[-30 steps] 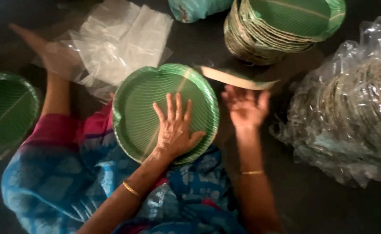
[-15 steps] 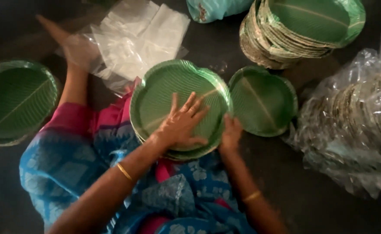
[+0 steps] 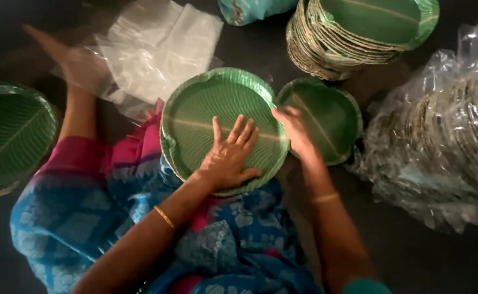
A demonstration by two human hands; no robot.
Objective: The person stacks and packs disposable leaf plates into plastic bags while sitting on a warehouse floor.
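Observation:
A stack of round green paper plates (image 3: pixel 206 106) rests on my lap. My left hand (image 3: pixel 230 155) lies flat on the top plate, fingers spread. My right hand (image 3: pixel 296 130) grips the near edge of a single green plate (image 3: pixel 331 117) that lies just right of the lap stack, touching its rim.
A tall pile of green plates (image 3: pixel 358 32) stands at the back right. Plates wrapped in clear plastic (image 3: pixel 445 136) fill the right side. Loose clear bags (image 3: pixel 152 51) lie at the back left near my foot (image 3: pixel 67 57). Another green plate pile (image 3: pixel 10 133) sits far left.
My right hand took a single plate from the tall pile and brought it down beside the lap stack. My left hand stayed pressed on the top plate.

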